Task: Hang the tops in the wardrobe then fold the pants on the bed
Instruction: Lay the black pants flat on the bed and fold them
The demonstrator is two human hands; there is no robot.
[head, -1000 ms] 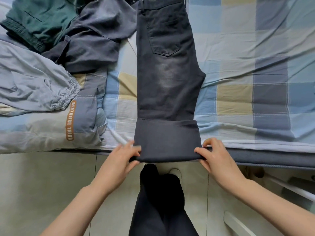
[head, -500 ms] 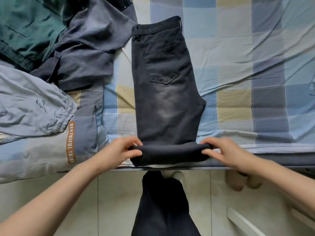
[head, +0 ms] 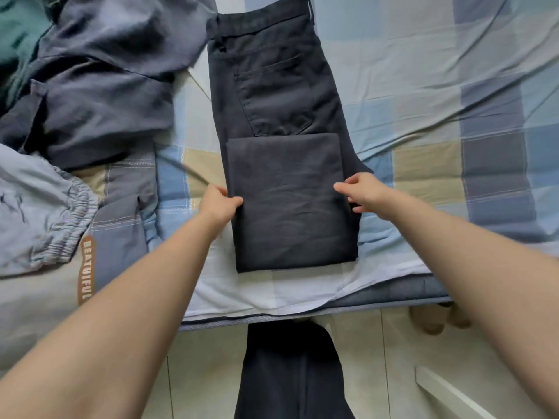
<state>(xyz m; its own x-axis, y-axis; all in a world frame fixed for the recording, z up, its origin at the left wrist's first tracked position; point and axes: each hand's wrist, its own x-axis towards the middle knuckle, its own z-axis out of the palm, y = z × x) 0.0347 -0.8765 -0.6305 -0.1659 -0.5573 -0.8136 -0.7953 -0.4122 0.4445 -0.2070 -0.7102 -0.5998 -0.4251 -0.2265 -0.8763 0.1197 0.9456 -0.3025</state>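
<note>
Dark grey pants (head: 284, 116) lie flat on the checked bed sheet (head: 453, 101), waistband at the far end and back pocket showing. Their legs are folded up into a rectangular panel (head: 290, 204) that lies on the thigh part, just below the pocket. My left hand (head: 219, 204) pinches the left edge of this folded panel, thumb on top. At the panel's right edge my right hand (head: 361, 192) grips the cloth, fingers curled round it.
A heap of other clothes lies at the left: dark blue-grey pants (head: 99, 86), a green garment (head: 15, 34) and light grey cuffed pants (head: 39, 213). The bed's near edge (head: 302, 316) runs across below the folded panel, with tiled floor beneath.
Both hands have carried the folded leg end away from the bed's edge and laid it over the thigh part. The view has moved closer over the bed.
</note>
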